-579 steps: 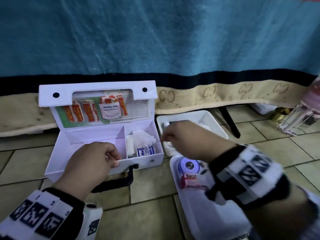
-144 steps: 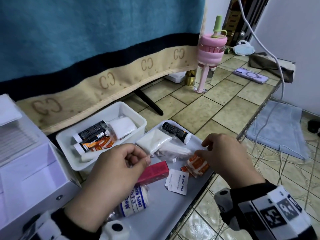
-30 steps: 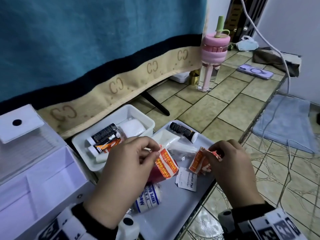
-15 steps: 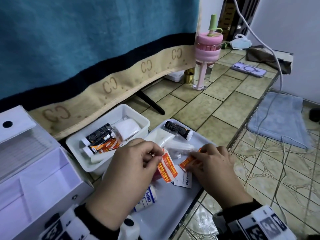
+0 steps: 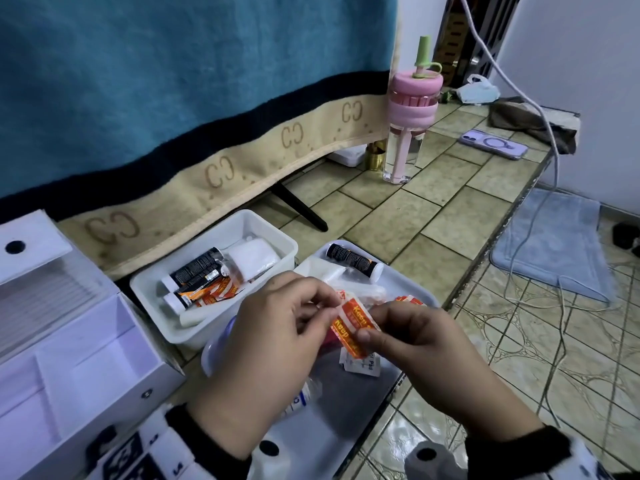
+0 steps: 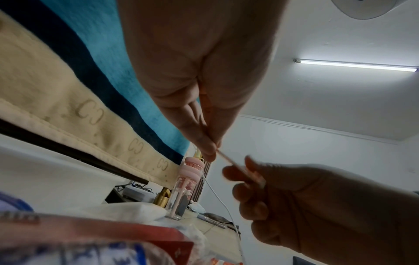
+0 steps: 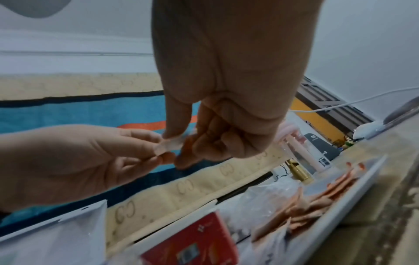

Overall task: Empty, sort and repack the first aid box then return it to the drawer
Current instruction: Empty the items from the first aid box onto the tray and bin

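Note:
Both hands hold a small stack of orange-and-white plaster packets (image 5: 351, 323) above the flat white tray (image 5: 356, 403). My left hand (image 5: 277, 341) pinches the stack's upper end between thumb and fingers. My right hand (image 5: 412, 337) pinches its lower end, thumb on top. In the left wrist view the packets (image 6: 229, 161) show edge-on between the two hands. On the tray lie an alcohol pad (image 5: 363, 365), a black tube (image 5: 355, 259), white gauze (image 5: 329, 271), more orange packets (image 7: 317, 202) and a red box (image 7: 192, 238). The open white first aid box (image 5: 69, 358) stands empty at the left.
A white bin (image 5: 221, 271) behind the tray holds black tubes, orange packets and a white roll. A pink water bottle (image 5: 408, 123), a phone (image 5: 491, 143) and a white cable (image 5: 540, 109) sit at the back right. The tiled counter's edge (image 5: 485, 258) runs close beside the tray.
My right hand lifted from the tray and brought its orange packet against the ones in my left hand. Both hands now pinch one stack together.

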The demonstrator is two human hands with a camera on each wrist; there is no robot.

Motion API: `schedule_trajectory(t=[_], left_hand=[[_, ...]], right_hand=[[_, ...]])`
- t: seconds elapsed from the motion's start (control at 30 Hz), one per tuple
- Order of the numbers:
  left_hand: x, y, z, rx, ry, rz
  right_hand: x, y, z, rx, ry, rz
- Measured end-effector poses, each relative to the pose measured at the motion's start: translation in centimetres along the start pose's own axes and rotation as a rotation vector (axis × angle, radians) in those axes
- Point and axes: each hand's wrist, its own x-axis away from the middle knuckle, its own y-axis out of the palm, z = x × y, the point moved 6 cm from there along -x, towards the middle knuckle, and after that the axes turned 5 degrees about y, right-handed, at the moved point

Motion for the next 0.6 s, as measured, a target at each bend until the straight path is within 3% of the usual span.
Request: schedule_trajectory(t=[0.13,0.23,0.4,0.6], left_hand=[[-0.3,-0.3,0.3,-0.024,0.041,0.013],[-0.3,-1.5,-0.5,0.002,0.014,0.033],[0.6,-2.8,-0.9,-0.012,-0.027,0.049],[2.4,-6.4,-1.0,-0.069,-0.061,0.146]], right_hand=[[-0.9,-3.5,1.8,0.085,0.100,0.367],[-1.5,-6.1,2.8,0.472,0.184,0.566],[-3.5,-5.5,3.4,0.888,0.187,0.535],[-4.3,-5.1,3.1,0.962,0.188,0.525]])
